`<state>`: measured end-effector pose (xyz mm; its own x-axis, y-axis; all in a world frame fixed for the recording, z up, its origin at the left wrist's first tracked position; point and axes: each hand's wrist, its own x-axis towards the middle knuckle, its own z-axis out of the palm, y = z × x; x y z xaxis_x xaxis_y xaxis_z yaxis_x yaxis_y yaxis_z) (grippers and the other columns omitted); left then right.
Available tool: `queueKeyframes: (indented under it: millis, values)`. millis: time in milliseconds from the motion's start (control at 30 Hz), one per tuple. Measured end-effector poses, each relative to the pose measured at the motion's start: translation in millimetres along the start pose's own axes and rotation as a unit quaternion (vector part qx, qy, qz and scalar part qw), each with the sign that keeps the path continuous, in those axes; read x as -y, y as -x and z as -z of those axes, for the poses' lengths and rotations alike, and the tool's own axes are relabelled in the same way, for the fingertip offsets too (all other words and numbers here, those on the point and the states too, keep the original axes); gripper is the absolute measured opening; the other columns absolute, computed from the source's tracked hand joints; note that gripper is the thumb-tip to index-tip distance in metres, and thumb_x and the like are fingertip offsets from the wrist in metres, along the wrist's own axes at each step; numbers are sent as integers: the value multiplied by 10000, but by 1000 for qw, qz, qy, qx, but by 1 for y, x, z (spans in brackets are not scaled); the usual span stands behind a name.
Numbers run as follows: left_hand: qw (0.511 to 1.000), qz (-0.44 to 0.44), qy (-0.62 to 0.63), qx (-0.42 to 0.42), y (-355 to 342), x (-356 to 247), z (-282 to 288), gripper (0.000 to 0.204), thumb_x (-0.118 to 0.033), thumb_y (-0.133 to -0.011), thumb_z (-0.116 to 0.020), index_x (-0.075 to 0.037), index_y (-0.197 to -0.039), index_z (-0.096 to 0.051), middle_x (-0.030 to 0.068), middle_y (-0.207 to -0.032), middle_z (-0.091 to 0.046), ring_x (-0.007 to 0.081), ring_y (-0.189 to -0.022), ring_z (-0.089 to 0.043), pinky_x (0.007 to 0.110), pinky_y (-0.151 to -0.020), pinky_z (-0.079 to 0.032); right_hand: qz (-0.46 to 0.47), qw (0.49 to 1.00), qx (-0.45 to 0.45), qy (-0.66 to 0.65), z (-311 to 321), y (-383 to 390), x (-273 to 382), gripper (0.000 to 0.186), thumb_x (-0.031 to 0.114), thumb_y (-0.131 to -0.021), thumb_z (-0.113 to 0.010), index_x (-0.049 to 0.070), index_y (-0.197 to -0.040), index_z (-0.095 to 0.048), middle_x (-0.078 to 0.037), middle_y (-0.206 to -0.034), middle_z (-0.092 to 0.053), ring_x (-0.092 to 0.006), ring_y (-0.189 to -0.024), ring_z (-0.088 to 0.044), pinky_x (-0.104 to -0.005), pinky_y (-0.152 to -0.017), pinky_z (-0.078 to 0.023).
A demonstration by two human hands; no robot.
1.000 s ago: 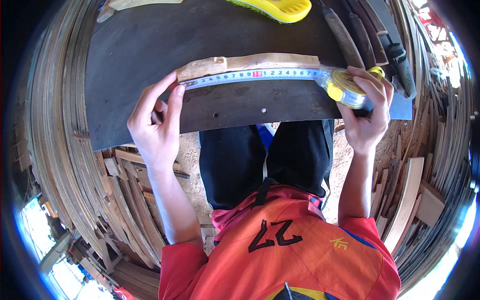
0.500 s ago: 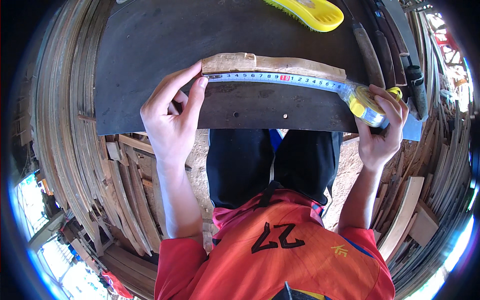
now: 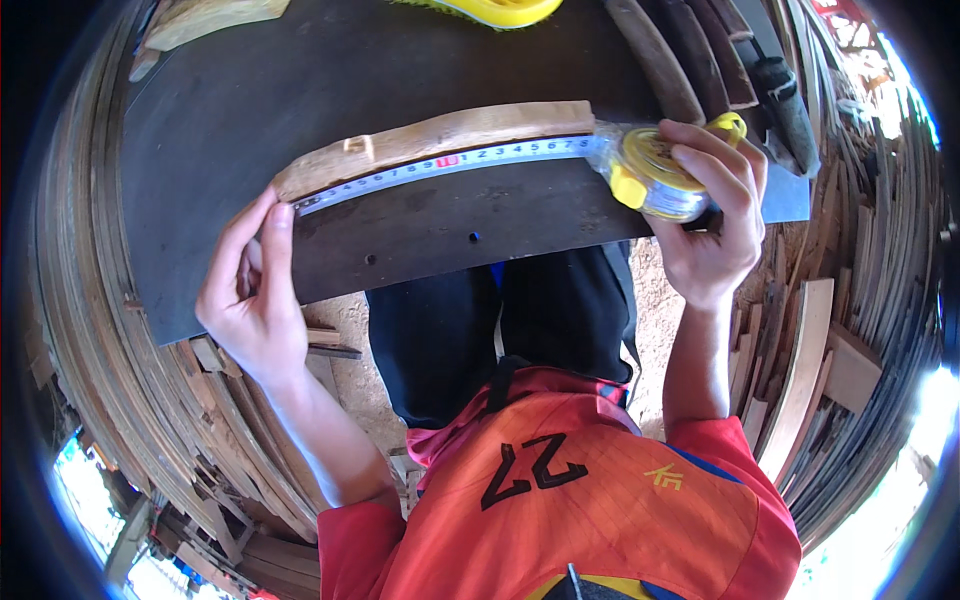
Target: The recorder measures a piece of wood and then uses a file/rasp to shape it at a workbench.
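A short, slightly curved wooden piece [image 3: 450, 130] lies across the dark board. Along its near edge runs the pulled-out blade [image 3: 510, 154] of a yellow tape measure, white with printed marks. My left hand [image 3: 258, 310] pinches the left end, thumb on the blade's tip and a finger at the wood's end. At the other end, my right hand [image 3: 715, 225] grips the case of the tape measure [image 3: 663, 178], which seems wrapped in clear plastic. The case sits close by the wood's right end. Fingers partly cover the case.
The dark board [image 3: 400, 225] has two small holes near its front edge. A yellow brush [image 3: 510, 10] lies at the far side, several wooden-handled tools [image 3: 690, 55] at the far right. Another wood piece [image 3: 215, 20] is far left. Stacked planks [image 3: 110, 250] flank both sides.
The whole view has shifted and tilted, so the wood now slopes down to the left. Another wood piece has come into sight at far left. Both hands keep their hold.
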<state>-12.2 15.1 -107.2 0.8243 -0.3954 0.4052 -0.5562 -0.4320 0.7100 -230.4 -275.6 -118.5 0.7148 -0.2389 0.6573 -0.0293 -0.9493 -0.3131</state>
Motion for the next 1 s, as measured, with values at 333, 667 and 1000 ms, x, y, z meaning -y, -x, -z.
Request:
queueKeyframes:
  millis: [333,667,1000]
  values:
    - [1000,-12,8,25,-3,4,2,164,-63,-958,-766,-45,-1116,-804,69,-991,-791,56,-795,-672,184,-654,-459,-7,999,-29,-25,-3,2,-4,530,157,-734,-920,118,-1206,-682,-62,-1199,-762,-273,-1070,-649,-408,-968,-479]
    - [999,-26,7,25,-5,7,-1,167,-80,-958,-770,-61,-1118,-811,42,-987,-793,8,-639,-536,190,-537,-315,-21,996,-45,-77,-3,3,-6,529,135,-759,-916,84,-1225,-669,-94,-1167,-766,-285,-1074,-666,-415,-984,-493]
    - [998,22,17,48,-7,-1,1,171,-101,-972,-753,-58,-1129,-806,98,-1060,-791,186,-1023,-744,307,-863,-590,-22,994,-18,-103,2,0,-8,553,131,-742,-918,63,-1233,-674,-104,-1139,-766,-282,-1065,-681,-416,-980,-497]
